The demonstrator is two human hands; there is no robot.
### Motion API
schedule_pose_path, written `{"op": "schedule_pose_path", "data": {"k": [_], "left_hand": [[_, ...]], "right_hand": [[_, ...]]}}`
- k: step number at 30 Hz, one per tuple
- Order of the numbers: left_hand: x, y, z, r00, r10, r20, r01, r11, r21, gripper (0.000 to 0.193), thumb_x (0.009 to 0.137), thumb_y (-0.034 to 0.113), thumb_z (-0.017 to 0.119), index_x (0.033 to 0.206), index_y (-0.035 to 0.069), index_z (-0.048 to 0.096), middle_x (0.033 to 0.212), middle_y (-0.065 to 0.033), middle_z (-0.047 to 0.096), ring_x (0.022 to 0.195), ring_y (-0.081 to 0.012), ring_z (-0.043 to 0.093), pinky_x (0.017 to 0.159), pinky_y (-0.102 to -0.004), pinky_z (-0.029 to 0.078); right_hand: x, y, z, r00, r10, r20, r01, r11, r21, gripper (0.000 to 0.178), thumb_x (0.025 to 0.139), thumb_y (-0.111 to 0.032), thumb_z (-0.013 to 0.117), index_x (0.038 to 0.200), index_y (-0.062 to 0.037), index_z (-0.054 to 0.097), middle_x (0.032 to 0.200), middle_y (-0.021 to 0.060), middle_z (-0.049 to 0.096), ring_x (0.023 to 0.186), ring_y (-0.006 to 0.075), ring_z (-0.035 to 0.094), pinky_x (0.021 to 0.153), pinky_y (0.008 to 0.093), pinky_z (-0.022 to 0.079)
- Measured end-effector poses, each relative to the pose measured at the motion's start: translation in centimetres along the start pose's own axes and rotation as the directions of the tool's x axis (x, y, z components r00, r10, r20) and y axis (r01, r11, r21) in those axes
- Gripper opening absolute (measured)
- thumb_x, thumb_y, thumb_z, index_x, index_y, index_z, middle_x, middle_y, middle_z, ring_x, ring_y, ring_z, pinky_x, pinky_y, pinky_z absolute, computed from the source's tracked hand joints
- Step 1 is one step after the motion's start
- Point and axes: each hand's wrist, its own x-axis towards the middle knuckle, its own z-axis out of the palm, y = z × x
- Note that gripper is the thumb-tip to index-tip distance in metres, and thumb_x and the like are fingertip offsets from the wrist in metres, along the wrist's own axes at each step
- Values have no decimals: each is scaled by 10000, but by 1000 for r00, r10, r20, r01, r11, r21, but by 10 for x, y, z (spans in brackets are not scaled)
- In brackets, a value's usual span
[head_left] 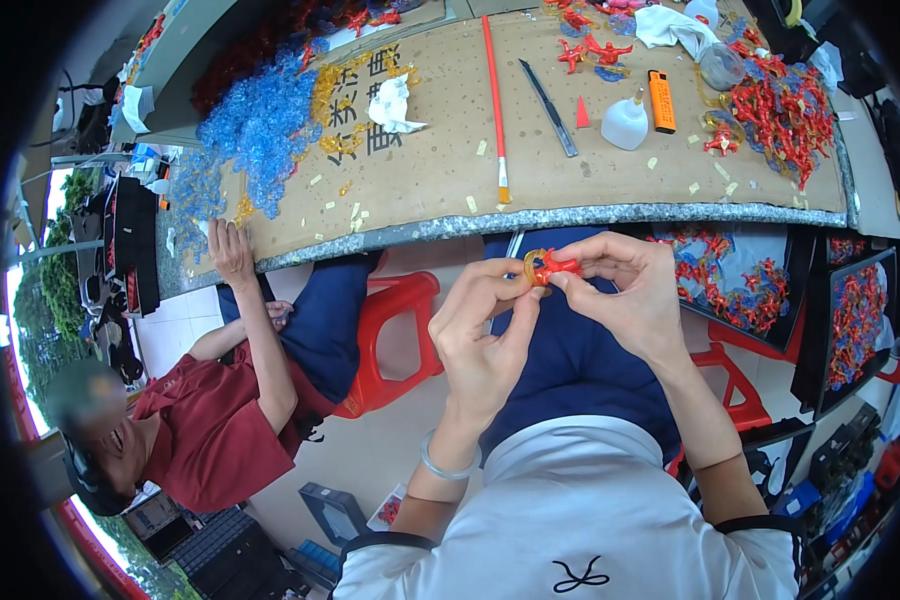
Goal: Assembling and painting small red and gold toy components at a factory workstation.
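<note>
The left hand (480,325) and right hand (630,285) meet in the head view over a part-worked piece; whether its parts are joined cannot be told. Much seems left: on the tabletop (420,175) lie a blue heap (260,125) beyond the left hand and a red pile (785,115) beyond the right. Fingers narrowly pinched, the left grips a yellow ring (531,267), the right a red figure (564,269), touching between them.

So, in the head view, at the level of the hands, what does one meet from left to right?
Co-worker's hand at the table edge, red stool, wearer's left hand, red-yellow figure, wearer's right hand, black tray.
</note>
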Motion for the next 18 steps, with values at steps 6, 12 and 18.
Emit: {"op": "schedule_pose_path", "data": {"k": [6,12,18], "left_hand": [[0,-4,-2,995,97,5,-96,985,143,92,738,-130,648,811,-89,610,955,-143,608,812,-155,636,692,-234,549],[0,-1,-1,994,111,-8,-108,982,157,100,731,-123,650,813,-81,613,924,-142,620,781,-164,644,660,-241,541],[-1,-1,1,999,-35,-7,35,999,38,67,767,-117,635,826,-96,613,955,-135,607,810,-144,642,697,-220,550]], "right_hand": [[0,1,2,999,-24,-24,23,999,-28,175,742,29,679,914,62,668,868,112,686,794,120,651,741,248,539],[-1,3,2,999,-34,-36,33,999,-43,177,741,26,680,916,55,673,864,111,691,793,121,655,732,245,541],[-2,4,-1,1000,-4,-29,0,993,-118,168,752,5,681,913,51,679,854,114,697,772,141,674,696,245,548]]}}
